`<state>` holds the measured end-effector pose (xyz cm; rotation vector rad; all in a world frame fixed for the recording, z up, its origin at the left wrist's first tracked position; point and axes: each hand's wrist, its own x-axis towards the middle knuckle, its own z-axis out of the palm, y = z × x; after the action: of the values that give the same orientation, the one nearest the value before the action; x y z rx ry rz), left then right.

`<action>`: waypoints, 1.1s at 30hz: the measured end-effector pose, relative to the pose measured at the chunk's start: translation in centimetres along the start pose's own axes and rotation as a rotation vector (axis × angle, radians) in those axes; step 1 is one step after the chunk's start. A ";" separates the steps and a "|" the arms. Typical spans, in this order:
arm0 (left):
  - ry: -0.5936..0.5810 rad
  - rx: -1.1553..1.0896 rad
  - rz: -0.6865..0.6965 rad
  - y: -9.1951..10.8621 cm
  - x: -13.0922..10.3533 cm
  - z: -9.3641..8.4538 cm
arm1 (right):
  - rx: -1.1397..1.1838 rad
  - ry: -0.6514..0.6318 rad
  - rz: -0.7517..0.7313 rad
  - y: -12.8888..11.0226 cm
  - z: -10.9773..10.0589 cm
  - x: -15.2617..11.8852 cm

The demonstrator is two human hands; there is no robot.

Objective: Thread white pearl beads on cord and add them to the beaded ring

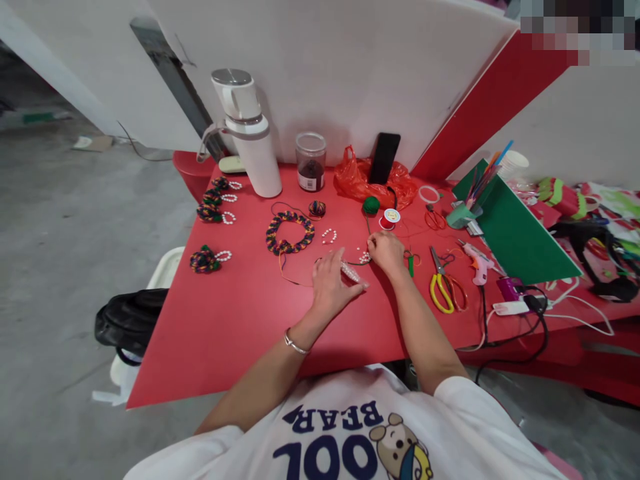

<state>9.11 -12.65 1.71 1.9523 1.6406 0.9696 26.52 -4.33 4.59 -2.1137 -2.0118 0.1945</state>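
My left hand (330, 281) rests on the red table, thumb and fingers apart around a small clear container of white beads (352, 272). Close by, my right hand (387, 252) has its fingers drawn together beside a small heap of loose white beads (365, 257); whatever is between the fingertips is too small to tell. A dark green yarn runs from a green ball (371, 205) down to that hand. Left of the beads lie a bead loop (329, 236) and a multicoloured braided ring (290, 233), its loose yarn trailing toward my left hand.
Scissors with yellow handles (442, 293), a pink glue gun (480, 264) and cables lie right. A white flask (257, 157), a jar (311, 162) and a phone (384, 158) stand at the back. Several yarn bundles with bead loops (205, 260) lie left.
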 end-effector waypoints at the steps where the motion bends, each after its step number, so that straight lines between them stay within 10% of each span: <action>1: 0.002 0.001 0.001 0.0 0.0 0.0 | 0.081 -0.007 -0.005 -0.3 -0.3 -0.3; 8: 0.022 -0.012 0.036 -0.7 0.0 0.5 | 0.677 -0.097 -0.251 -4.1 -3.4 -5.2; 26: 0.046 -0.002 0.045 -1.0 -0.2 0.9 | 0.348 -0.021 -0.353 -5.0 -5.0 -7.0; 33: 0.002 -0.006 0.027 -0.3 0.0 0.1 | 0.168 0.095 -0.052 -0.4 -3.4 -2.8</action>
<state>8.98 -12.51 1.38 1.9754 1.6144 0.9850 26.80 -7.35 7.87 -1.9300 -1.9222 0.2399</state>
